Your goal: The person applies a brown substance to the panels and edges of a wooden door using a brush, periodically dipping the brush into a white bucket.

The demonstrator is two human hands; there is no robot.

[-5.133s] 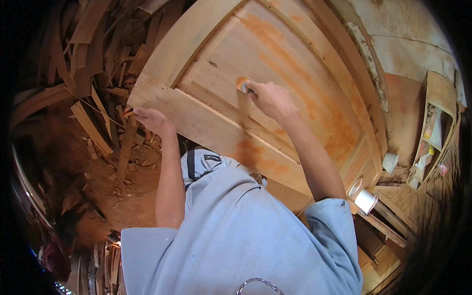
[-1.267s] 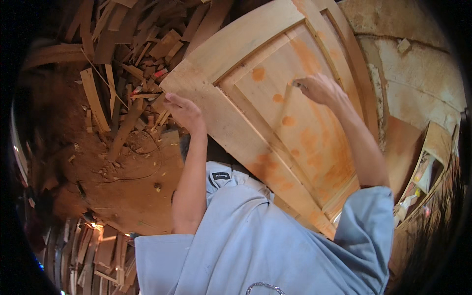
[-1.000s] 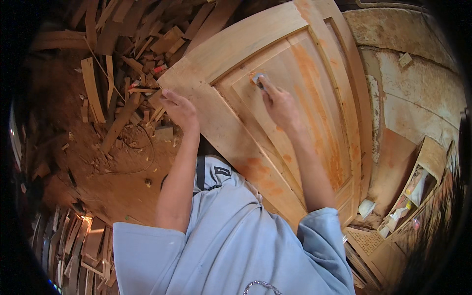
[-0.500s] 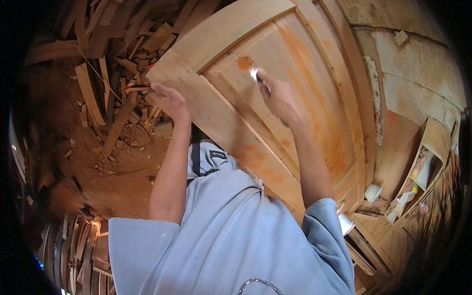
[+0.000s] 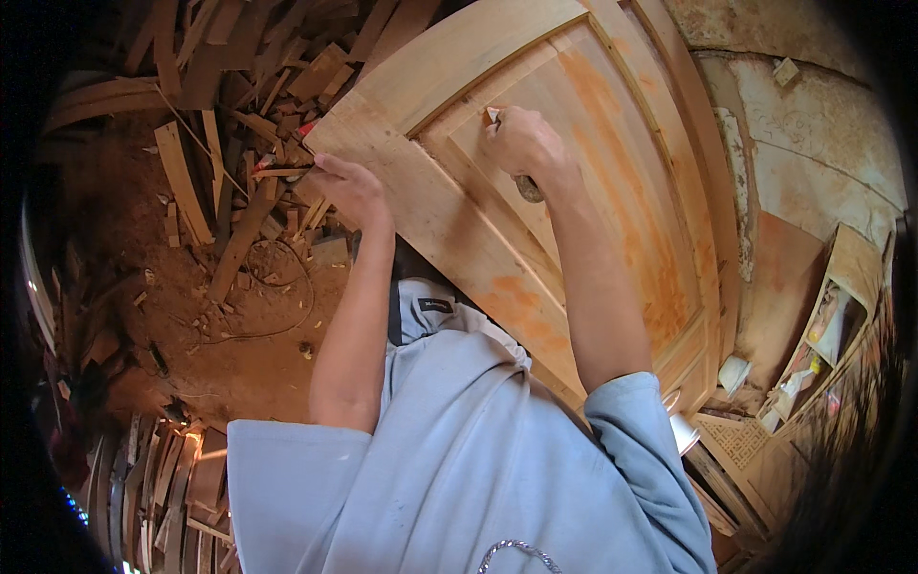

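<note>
A pale wooden panelled door [image 5: 382,163] lies tilted in front of me, with orange-brown smears on its panels. My right hand [image 5: 531,148] is closed around a small scraper, probably a putty knife [image 5: 529,188]. The rounded handle end sticks out below the fist, and a bit of bright blade shows above. The blade is over the inset panel near its upper left corner. My left hand [image 5: 356,196] is at the door's left corner, thumb along the edge and fingers curled; what lies under the fingers is partly hidden.
Wood offcuts [image 5: 316,81] are heaped beyond the left hand, over a reddish dirt floor [image 5: 244,335]. Stacked strips [image 5: 163,488] stand lower left. To the right are a stained wall [image 5: 813,124], a wooden box [image 5: 832,316] holding bottles and a white container [image 5: 684,433].
My right hand has moved up, carrying the scraper towards the panel's upper corner, and now covers the dark orange spot seen there earlier. My left hand stays at the door's corner.
</note>
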